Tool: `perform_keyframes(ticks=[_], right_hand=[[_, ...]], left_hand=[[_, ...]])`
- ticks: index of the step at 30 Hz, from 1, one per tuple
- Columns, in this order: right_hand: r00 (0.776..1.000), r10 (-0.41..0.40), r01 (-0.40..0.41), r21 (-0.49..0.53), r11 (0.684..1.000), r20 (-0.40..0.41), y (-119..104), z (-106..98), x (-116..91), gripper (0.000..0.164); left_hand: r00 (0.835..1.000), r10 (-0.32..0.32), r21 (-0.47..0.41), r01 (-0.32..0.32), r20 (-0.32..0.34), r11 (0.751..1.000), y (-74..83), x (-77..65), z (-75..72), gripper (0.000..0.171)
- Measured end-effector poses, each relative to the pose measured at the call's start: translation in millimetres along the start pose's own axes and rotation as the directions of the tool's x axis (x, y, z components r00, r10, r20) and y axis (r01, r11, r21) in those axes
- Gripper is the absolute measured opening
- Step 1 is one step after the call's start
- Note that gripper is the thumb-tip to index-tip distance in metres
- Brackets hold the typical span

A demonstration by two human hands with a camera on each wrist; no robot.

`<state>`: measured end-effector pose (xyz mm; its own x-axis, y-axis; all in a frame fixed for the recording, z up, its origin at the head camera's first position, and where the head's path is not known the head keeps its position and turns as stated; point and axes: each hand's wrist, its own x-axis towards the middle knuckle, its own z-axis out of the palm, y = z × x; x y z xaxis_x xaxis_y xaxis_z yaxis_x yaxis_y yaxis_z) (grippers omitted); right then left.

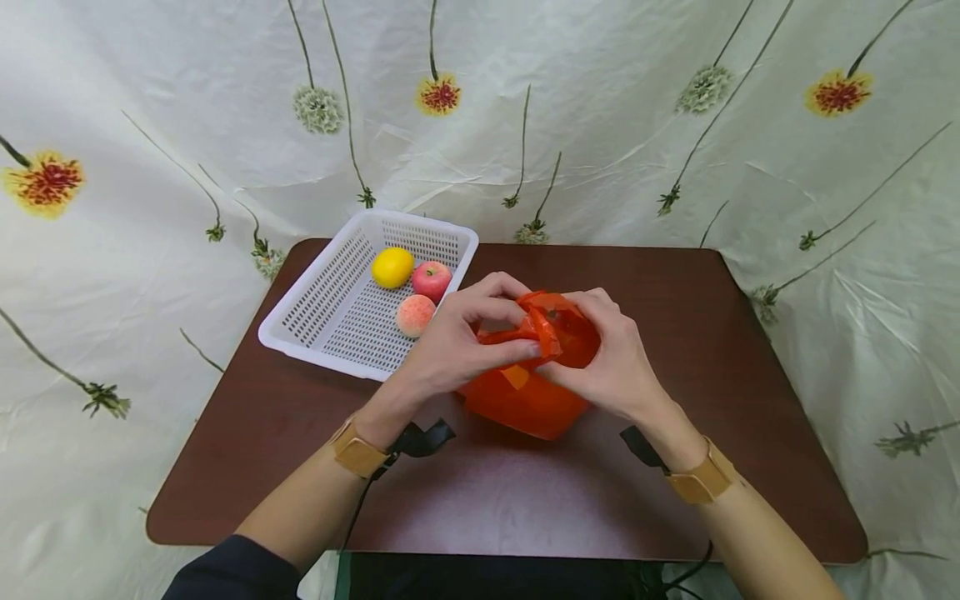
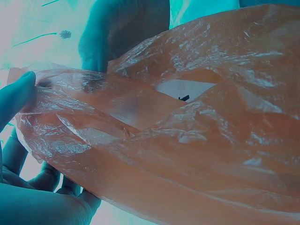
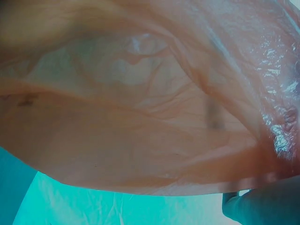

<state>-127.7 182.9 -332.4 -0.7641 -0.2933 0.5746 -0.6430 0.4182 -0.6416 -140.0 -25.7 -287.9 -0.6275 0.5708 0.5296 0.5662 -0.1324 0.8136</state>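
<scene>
An orange-red plastic bag (image 1: 528,410) is held up above the middle of the table, with its mouth partly spread. My left hand (image 1: 459,343) pinches the gathered plastic at the bag's left edge between thumb and fingers. Opposite it, my right hand (image 1: 621,360) grips the right edge of the mouth, its thumb and fingers around the plastic. Close up in the left wrist view, the thin crinkled film of the bag (image 2: 154,173) shows a gap in its opening. In the right wrist view the bag (image 3: 140,154) covers most of the picture, hiding most of the hand.
Left of the bag stands a white perforated plastic basket (image 1: 352,323). It holds a yellow lemon-like fruit (image 1: 393,267), a red apple (image 1: 432,281) and a peach (image 1: 415,316). The brown table (image 1: 750,467) has rounded corners, and a flower-patterned cloth (image 1: 600,150) hangs behind it.
</scene>
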Motion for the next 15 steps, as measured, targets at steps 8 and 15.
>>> perform_keyframes(ticks=[8, 15], right_hand=[[0.999, -0.046, 0.046, -0.064, 0.997, -0.006, 23.5, 8.2, -1.2, 0.049], [0.996, -0.090, 0.090, -0.057, 0.994, -0.004, 25.9, 11.9, 0.6, 0.025]], left_hand=[[1.000, 0.005, 0.007, -0.005, -0.013, 1.000, 1.4, 0.8, -0.1, 0.013], [1.000, 0.002, 0.013, -0.002, -0.017, 1.000, 1.0, 1.7, 0.9, 0.013]])
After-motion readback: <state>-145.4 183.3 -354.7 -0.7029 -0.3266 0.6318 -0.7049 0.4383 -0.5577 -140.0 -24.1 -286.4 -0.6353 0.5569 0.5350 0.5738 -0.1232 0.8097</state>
